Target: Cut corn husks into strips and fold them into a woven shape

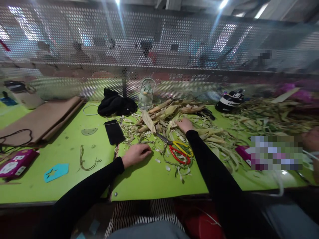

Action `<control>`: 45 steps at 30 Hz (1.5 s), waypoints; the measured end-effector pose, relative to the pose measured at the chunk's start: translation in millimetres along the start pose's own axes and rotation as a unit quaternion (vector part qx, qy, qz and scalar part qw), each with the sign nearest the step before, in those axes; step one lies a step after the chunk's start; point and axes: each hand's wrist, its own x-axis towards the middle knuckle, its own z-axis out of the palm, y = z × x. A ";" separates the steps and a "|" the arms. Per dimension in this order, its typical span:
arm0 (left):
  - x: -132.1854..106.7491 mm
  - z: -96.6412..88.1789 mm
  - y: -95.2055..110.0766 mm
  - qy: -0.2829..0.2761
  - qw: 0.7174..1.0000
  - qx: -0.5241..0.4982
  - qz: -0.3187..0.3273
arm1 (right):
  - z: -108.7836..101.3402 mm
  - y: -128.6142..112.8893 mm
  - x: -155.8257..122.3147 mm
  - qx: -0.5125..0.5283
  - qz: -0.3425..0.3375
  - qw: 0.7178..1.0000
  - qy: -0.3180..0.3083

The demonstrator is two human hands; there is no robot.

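Observation:
My left hand (136, 154) rests on the green table (147, 179), fingers loosely curled together, and I see nothing in it. My right hand (184, 125) reaches into a pile of dried corn husks (169, 114), fingers bent down among the strips; whether they grip one is hidden. Scissors with red and yellow handles (178, 151) lie between my two hands on husk scraps. A black phone (114, 131) lies flat just left of the pile.
A pale green lantern (146, 94) and a black cloth (116, 104) stand by the perforated metal screen. Brown paper (42, 119), a magenta device (16, 163) and a blue tag (56, 172) lie at left. More husks (269, 118) and another person's hand (311, 139) are at right.

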 end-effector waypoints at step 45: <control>45.3 -56.3 38.8 0.242 0.776 -0.557 -0.172 | 12.0 -58.5 -135.8 0.216 -0.211 0.952 -0.038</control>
